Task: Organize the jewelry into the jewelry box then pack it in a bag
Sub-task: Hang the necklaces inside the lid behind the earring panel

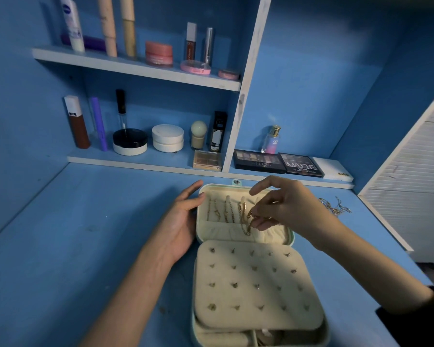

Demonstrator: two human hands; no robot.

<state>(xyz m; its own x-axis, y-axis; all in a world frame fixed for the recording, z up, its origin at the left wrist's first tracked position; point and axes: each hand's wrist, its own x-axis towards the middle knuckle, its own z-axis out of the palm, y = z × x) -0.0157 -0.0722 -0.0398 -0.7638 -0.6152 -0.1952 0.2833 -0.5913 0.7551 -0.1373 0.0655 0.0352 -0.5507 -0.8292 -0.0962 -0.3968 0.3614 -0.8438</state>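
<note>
We pinch the gold chain [246, 225] in our right hand [283, 209], fingertips down over the open lid [218, 190] of the jewelry box [194, 329], the chain running far-to-near beside those already hung, while our left hand [183, 221] rests straight-fingered against the lid's left edge.

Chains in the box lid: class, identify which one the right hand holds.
The rightmost chain, pinched by the right hand; the other chains lie untouched to its left.
</note>
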